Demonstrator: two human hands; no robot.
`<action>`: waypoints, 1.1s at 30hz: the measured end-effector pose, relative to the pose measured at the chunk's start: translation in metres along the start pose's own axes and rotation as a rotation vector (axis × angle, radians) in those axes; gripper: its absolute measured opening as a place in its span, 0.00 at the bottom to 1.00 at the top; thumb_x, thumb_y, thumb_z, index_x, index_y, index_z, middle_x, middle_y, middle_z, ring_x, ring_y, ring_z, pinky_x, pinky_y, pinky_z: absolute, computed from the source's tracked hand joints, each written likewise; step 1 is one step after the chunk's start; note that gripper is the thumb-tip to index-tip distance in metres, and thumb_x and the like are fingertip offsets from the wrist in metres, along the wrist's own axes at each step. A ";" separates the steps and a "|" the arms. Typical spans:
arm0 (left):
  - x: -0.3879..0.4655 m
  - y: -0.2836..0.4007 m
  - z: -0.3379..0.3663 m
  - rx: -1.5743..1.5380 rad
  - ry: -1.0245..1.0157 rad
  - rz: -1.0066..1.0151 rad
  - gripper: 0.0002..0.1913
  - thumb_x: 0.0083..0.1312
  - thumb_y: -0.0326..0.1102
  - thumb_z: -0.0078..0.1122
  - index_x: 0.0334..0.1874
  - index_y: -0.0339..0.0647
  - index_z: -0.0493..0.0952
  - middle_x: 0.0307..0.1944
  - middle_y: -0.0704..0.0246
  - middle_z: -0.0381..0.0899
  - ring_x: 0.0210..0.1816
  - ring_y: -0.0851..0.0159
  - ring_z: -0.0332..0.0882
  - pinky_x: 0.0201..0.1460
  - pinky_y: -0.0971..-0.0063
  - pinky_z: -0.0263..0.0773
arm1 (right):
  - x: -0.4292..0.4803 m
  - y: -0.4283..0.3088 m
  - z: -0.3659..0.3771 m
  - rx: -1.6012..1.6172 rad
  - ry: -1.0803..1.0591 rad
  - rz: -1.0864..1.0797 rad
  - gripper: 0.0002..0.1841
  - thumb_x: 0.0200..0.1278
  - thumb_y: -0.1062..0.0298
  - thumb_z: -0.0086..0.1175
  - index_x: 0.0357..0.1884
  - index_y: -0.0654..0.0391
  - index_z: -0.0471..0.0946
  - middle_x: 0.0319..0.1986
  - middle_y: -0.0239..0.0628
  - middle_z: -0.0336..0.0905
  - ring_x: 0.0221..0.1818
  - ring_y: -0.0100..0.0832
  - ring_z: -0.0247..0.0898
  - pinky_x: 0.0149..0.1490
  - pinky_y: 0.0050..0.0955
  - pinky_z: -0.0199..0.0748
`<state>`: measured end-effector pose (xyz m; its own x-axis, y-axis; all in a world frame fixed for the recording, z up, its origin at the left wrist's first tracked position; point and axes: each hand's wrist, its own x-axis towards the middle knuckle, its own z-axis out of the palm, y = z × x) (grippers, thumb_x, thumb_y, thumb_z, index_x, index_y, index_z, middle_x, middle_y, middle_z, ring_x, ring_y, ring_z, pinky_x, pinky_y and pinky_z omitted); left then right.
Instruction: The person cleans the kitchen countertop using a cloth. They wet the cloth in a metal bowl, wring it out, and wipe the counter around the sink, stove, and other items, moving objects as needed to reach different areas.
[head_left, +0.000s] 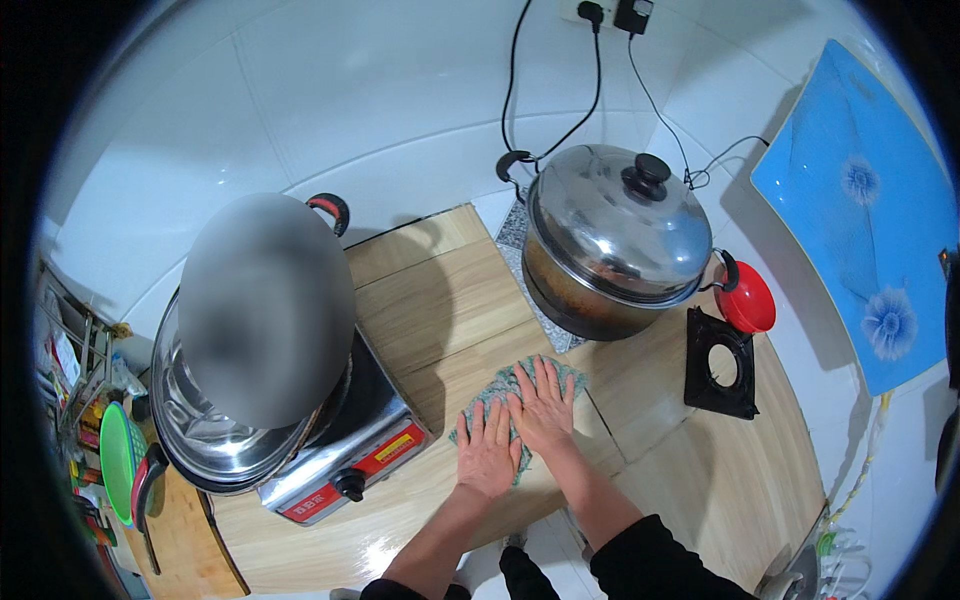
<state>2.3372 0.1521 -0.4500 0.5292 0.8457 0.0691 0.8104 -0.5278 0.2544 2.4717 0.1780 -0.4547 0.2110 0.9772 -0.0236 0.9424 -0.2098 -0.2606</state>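
Observation:
Both my hands lie side by side, palms down, on a green and grey cloth (487, 394) spread on the wood-patterned counter (480, 307). My left hand (486, 454) covers the cloth's lower left part, its fingers slightly apart. A little higher, my right hand (541, 405) presses on the right part with fingers spread. Neither hand grips the cloth; their palms hide much of it. To the left stands a steel-sided gas stove (352, 469) with a black knob (349, 484). Beyond the hands is a large lidded steel pot (592, 281).
A wide metal pan (217, 450) sits over the stove, partly hidden by a blurred patch. At right are a black square frame (697, 360), a red bowl (746, 298) and a blue floral panel (862, 247). A green basket (116, 457) and wooden board (180, 536) are at left.

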 end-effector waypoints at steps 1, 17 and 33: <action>0.003 0.001 0.001 -0.006 0.005 -0.003 0.32 0.67 0.48 0.45 0.70 0.40 0.58 0.71 0.63 0.55 0.72 0.50 0.47 0.72 0.44 0.35 | 0.001 0.003 -0.001 0.012 0.010 0.006 0.30 0.68 0.45 0.37 0.71 0.39 0.56 0.73 0.37 0.45 0.75 0.35 0.35 0.73 0.52 0.25; -0.054 0.053 0.002 -0.095 0.049 0.323 0.27 0.60 0.47 0.56 0.61 0.43 0.71 0.65 0.68 0.65 0.67 0.51 0.58 0.64 0.34 0.48 | -0.118 0.048 -0.022 -0.027 0.236 0.112 0.28 0.61 0.52 0.49 0.63 0.49 0.68 0.66 0.47 0.57 0.69 0.45 0.50 0.66 0.65 0.45; 0.020 0.074 0.014 -0.013 -0.150 0.204 0.31 0.63 0.45 0.52 0.67 0.41 0.62 0.71 0.63 0.56 0.73 0.50 0.44 0.71 0.39 0.31 | -0.095 0.229 -0.091 0.332 0.268 0.594 0.19 0.60 0.62 0.56 0.53 0.56 0.74 0.48 0.44 0.77 0.53 0.45 0.70 0.57 0.40 0.68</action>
<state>2.4112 0.1292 -0.4430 0.7136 0.7001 -0.0240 0.6803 -0.6844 0.2622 2.6908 0.0337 -0.4240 0.7588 0.6508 -0.0261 0.5295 -0.6397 -0.5572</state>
